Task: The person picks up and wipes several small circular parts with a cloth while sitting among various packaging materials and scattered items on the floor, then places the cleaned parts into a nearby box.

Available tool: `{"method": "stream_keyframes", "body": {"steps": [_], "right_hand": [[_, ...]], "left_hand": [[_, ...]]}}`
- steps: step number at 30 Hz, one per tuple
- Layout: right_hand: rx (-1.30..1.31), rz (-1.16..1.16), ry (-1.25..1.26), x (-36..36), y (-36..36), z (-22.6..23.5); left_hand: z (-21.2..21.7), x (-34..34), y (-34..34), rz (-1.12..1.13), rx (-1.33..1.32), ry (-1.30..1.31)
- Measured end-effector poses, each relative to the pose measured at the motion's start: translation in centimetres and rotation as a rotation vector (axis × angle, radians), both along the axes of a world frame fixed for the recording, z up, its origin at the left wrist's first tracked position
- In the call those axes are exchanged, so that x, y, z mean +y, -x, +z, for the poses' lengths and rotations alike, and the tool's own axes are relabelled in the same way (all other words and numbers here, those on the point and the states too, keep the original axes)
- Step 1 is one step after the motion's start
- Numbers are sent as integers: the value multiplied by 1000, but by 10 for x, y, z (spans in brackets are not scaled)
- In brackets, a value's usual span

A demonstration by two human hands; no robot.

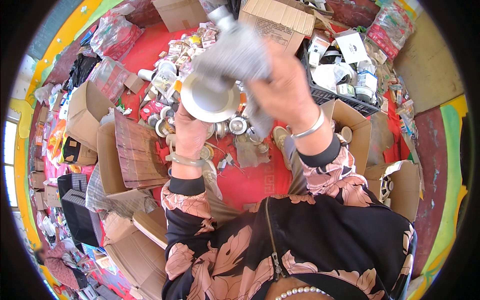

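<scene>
A round white downlight point(211, 100) with a wide rim is held up in front of me, its face tilted toward me. My left hand point(191, 131) grips it from below at the rim, the fingers mostly behind it. A grey cloth point(232, 55), smeared by motion, hangs over the light's upper edge. My right hand point(282, 82) is closed on this cloth, and a loose end dangles below the wrist. Beneath the held light, several more downlights point(238, 125) lie in a pile on the red floor, partly hidden by my hands.
Open cardboard boxes stand at my left point(111, 160) and right point(357, 127). Beyond them are a black crate point(345, 97) of lamps and small boxes and a large carton point(275, 22). Small packages point(197, 42) are heaped on the floor. A person point(62, 260) is at the far lower left.
</scene>
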State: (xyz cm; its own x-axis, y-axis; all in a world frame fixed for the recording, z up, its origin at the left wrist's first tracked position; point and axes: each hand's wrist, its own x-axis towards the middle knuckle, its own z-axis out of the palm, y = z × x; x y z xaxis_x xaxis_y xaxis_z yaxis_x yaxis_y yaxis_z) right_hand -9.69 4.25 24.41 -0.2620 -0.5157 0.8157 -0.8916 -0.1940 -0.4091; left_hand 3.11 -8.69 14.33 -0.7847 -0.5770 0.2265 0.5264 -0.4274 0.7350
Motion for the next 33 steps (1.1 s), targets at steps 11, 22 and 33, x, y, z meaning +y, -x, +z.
{"method": "stream_keyframes", "body": {"steps": [11,22,33], "right_hand": [[317,34,-227,-23,-21,-27],[-1257,511,16,38,43,16],[-72,-52,-359,-25,11,-37]], "left_hand": [[5,3,2,132,-99,156],[5,-12,4,367,-255,396],[-4,-7,11,526,-438,818]]}}
